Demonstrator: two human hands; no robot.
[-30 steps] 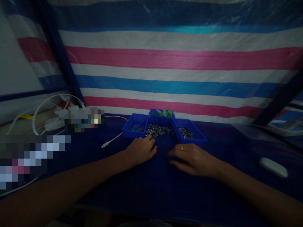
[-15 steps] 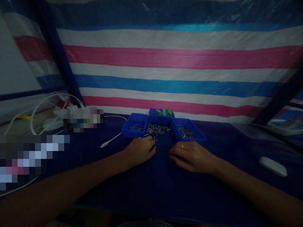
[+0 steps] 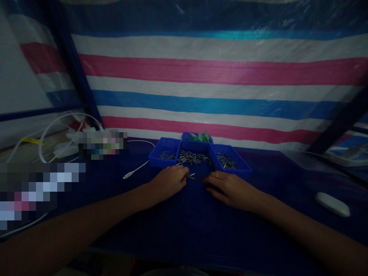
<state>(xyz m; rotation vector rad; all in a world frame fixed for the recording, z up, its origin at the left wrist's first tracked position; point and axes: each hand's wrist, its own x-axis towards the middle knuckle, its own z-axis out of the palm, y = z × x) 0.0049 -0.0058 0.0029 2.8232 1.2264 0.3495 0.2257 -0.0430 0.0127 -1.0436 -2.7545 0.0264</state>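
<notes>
My left hand (image 3: 172,181) rests low over the table with its fingers curled and closed. A few thin metal pins (image 3: 191,176), like nails, stick out at its fingertips; how firmly they are held is hidden. Across a small gap, my right hand (image 3: 227,186), with a ring on one finger, has its fingers bent and its thumb apart, with nothing visible in it. Just beyond both hands lies a loose pile of similar pins (image 3: 193,157). The pile sits between a left blue tray (image 3: 153,157) and a right blue tray (image 3: 243,165), both containing pins.
Behind the pile stands another blue tray (image 3: 197,144) with green items (image 3: 201,137). A white cable (image 3: 135,171) lies left of the trays, and a white oblong object (image 3: 332,204) lies at right. A striped sheet (image 3: 201,71) hangs behind the dark blue table (image 3: 184,230).
The few pins by my left fingertips have come slightly nearer to me and to the right. My right hand has shifted slightly left. The trays stay put.
</notes>
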